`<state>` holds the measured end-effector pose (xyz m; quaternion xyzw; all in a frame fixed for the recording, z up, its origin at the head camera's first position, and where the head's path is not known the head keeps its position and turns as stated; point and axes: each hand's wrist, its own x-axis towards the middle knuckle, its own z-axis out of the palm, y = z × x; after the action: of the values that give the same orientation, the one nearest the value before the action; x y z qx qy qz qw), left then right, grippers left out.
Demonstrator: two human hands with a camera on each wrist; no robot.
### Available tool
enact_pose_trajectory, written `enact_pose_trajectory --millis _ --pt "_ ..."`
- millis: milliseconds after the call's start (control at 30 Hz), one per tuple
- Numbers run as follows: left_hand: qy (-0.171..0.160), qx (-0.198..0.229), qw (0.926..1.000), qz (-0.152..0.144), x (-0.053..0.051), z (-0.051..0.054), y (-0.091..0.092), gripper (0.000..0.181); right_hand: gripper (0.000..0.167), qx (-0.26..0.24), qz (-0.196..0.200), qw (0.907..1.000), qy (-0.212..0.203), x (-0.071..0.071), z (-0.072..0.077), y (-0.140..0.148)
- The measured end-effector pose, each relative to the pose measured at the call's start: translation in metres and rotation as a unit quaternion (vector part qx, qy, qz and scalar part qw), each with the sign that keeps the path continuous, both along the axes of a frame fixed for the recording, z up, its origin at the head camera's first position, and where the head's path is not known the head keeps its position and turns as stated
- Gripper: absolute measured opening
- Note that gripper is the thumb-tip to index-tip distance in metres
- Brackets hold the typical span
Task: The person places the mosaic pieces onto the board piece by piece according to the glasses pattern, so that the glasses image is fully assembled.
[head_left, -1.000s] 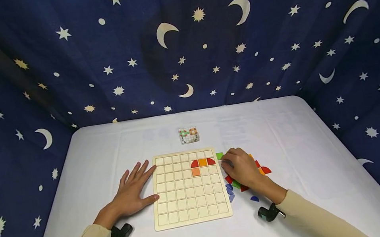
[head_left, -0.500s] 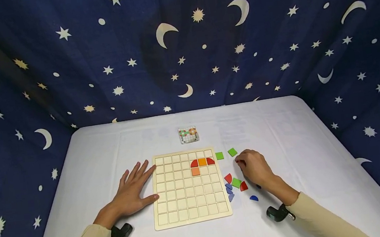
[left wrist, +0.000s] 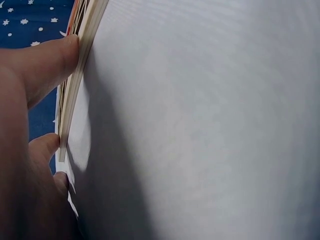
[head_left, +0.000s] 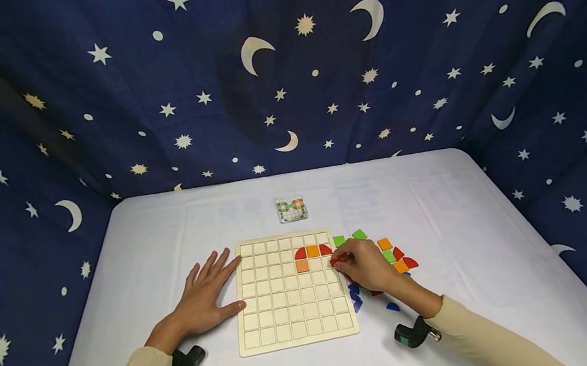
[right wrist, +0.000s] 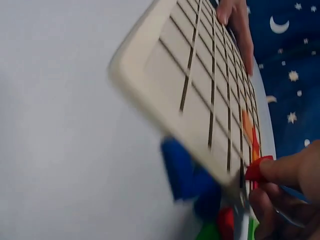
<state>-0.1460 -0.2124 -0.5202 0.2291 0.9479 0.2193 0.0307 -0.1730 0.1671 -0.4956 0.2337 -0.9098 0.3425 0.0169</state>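
A wooden grid board [head_left: 287, 307] lies on the white table with two red quarter-round pieces, an orange square [head_left: 312, 251] and a salmon square [head_left: 302, 265] in its upper right cells. My left hand [head_left: 200, 303], fingers spread, touches the board's left edge with thumb and fingertip. At the right edge, my right hand [head_left: 367, 265] pinches a red piece [head_left: 336, 261] over the board's rim. The right wrist view shows this red piece [right wrist: 257, 169] between thumb and finger, its outline partly covered. In the left wrist view the thumb [left wrist: 55, 62] meets the board's side.
Green squares [head_left: 359, 234], orange squares [head_left: 384, 244], red pieces [head_left: 410, 262] and blue pieces [head_left: 357, 306] lie around my right hand. Behind the board is a small pattern card [head_left: 291, 209]. A dark cloth with moons and stars hangs beyond the table.
My right hand went right to the loose pieces, then came back left to the board's edge with a red piece pinched in it. The left hand stayed in place.
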Motion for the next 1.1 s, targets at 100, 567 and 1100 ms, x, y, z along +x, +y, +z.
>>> enact_pose_trajectory --millis 100,567,1100 --pt "-0.001 0.001 1.0 0.0 0.0 0.0 -0.001 0.092 0.009 -0.036 0.021 0.9987 -0.03 0.0 0.001 -0.015" --pt "-0.002 0.003 1.0 0.002 0.001 0.001 0.001 0.091 0.005 -0.047 0.063 0.9969 0.011 0.001 -0.011 -0.051" --pt "-0.002 0.003 1.0 -0.002 0.0 0.001 0.0 0.092 0.012 -0.039 -0.003 0.9964 0.075 0.003 -0.016 -0.033"
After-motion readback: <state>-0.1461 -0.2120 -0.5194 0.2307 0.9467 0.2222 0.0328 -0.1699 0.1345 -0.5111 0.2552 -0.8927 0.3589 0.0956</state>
